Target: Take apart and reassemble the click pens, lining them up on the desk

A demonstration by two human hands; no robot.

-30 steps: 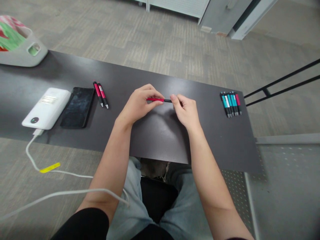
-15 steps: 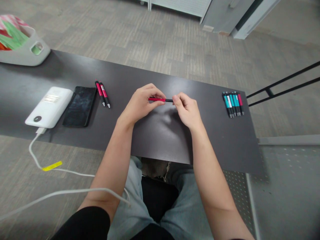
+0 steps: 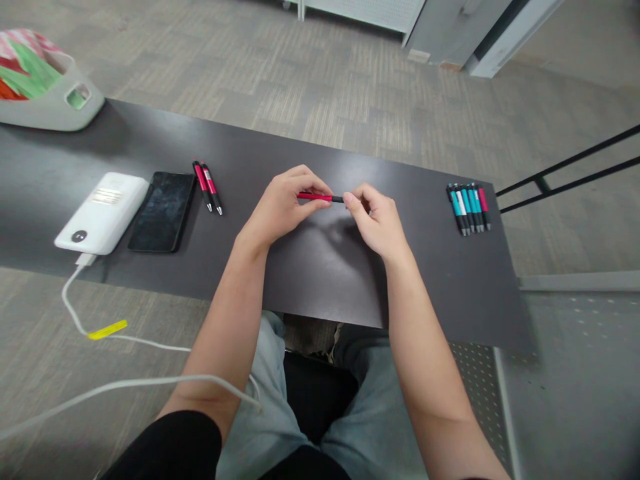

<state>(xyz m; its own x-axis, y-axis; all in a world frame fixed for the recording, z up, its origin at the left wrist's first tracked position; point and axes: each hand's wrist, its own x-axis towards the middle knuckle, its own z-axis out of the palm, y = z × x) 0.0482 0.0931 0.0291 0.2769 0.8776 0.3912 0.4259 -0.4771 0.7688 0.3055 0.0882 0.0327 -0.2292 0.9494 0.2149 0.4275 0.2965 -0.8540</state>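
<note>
A red and black pen lies level between my two hands, above the middle of the dark table. My left hand pinches its red barrel between thumb and fingers. At the pen's black end, the thumb and fingers of my right hand are closed on the tip, which they hide. Two more red and black pens lie side by side to the left of my hands. A row of several pens, mostly teal with one white and one red, rests near the table's right end.
A black phone and a white power bank lie on the left, with a white cable running from the power bank across my left forearm. At the far left corner stands a pale basket holding colourful items. Black metal bars slant beyond the right edge.
My right hand's fingertips have shifted slightly at the pen's black end. The left hand keeps its pinch, and the whole view has moved a little.
</note>
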